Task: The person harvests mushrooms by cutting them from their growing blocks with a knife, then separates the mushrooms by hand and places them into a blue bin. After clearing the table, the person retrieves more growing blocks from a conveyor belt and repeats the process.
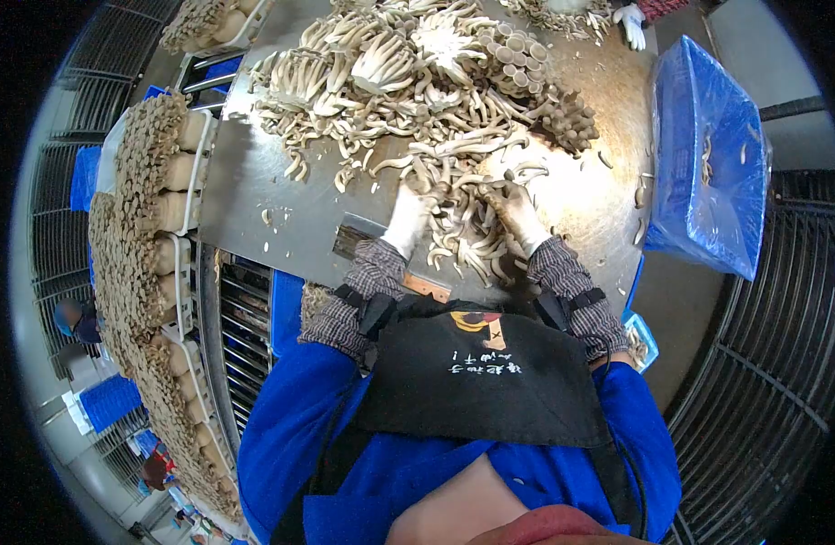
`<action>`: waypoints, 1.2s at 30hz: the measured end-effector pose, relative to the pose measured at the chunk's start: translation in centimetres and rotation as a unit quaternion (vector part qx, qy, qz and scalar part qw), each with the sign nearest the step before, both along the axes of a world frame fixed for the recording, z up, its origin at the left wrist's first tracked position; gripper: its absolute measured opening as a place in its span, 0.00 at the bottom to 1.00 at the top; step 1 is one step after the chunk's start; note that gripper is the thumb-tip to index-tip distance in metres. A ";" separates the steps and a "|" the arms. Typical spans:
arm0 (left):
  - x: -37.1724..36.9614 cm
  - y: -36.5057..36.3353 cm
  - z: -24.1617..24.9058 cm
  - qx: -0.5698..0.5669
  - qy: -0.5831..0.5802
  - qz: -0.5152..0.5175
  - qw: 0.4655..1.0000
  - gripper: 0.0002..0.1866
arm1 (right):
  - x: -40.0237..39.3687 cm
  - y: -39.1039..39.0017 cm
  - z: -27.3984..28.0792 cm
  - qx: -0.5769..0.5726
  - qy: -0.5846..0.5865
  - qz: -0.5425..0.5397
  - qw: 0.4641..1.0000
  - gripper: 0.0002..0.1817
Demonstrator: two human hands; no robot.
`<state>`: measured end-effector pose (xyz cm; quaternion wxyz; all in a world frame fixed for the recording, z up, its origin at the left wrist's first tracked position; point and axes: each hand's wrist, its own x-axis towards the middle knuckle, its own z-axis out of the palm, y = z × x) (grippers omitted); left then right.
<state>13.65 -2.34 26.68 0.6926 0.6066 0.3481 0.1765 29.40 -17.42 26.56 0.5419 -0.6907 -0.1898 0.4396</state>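
My left hand (417, 207), in a white glove with soiled fingers, is closed on some loose mushrooms at the near side of the steel table. Close by on its right, my right hand (516, 207) has its gloved fingers curled round mushrooms too; the fingertips are partly hidden. Between the hands and below them lie loose long-stemmed mushrooms (467, 238). Beyond rises a big pile of mushrooms (381, 68), with whole clusters showing pale stems. At its right sits a dark-capped cluster (567, 120).
A blue crate lined with clear plastic (708, 173) stands at the table's right edge, a few mushroom bits inside. Left, racks of bottled mushrooms (136, 209) line a roller conveyor (240, 331). A co-worker's gloved hand (632, 25) rests at the far right of the steel table (286, 222).
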 end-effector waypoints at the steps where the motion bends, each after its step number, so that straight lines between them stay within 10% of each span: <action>1: -0.9 1.3 -1.8 0.001 0.015 -0.015 1.000 0.11 | 0.6 0.3 -1.1 -0.002 0.002 0.000 1.000 0.22; 3: -1.7 1.4 -0.3 -0.037 0.081 0.081 0.993 0.11 | 1.7 1.9 -0.1 -0.116 -0.377 0.013 0.919 0.26; 5: -2.9 2.3 -1.6 0.022 0.101 0.127 0.986 0.12 | 3.0 3.9 1.5 -0.052 -0.470 0.020 0.881 0.32; 7: -3.4 2.9 -1.0 0.108 0.171 0.016 0.979 0.14 | 3.6 6.6 -0.6 -0.029 -0.696 0.045 0.716 0.33; 9: -3.4 0.8 -3.6 0.367 0.313 -0.069 0.873 0.29 | 4.2 8.7 -1.1 -0.121 -0.561 0.242 0.782 0.32; 12: -2.2 -1.3 -4.9 0.428 0.352 -0.133 0.822 0.24 | 4.3 9.4 -2.7 -0.177 -0.538 0.293 0.770 0.26; 17: 0.4 -1.9 -4.7 0.458 0.320 -0.125 0.820 0.23 | 3.9 4.2 0.1 -0.064 -0.410 0.036 0.909 0.14; 21: 1.5 -0.3 -3.4 0.344 0.320 -0.130 0.873 0.27 | 4.0 0.2 0.8 -0.120 -0.379 0.037 0.917 0.20; 23: 1.3 -0.2 -2.4 -0.099 0.075 -0.129 0.984 0.25 | 3.0 -0.7 1.4 -0.129 -0.300 0.041 0.944 0.28; 27: 1.7 -3.3 1.5 -0.256 0.017 -0.172 0.951 0.24 | 0.1 0.2 0.9 -0.014 -0.125 0.030 0.992 0.24; 30: 2.6 -5.0 2.3 -0.149 -0.026 -0.131 0.980 0.23 | -0.1 0.6 -1.5 -0.064 -0.160 0.034 0.984 0.20; 33: 2.2 -4.5 2.0 -0.170 -0.031 -0.078 0.982 0.20 | -0.7 0.2 -2.2 0.087 0.148 -0.023 0.985 0.15; 36: 2.1 -3.9 0.8 -0.112 0.071 -0.108 0.985 0.15 | -2.0 -0.5 -1.2 0.037 -0.116 0.027 0.992 0.16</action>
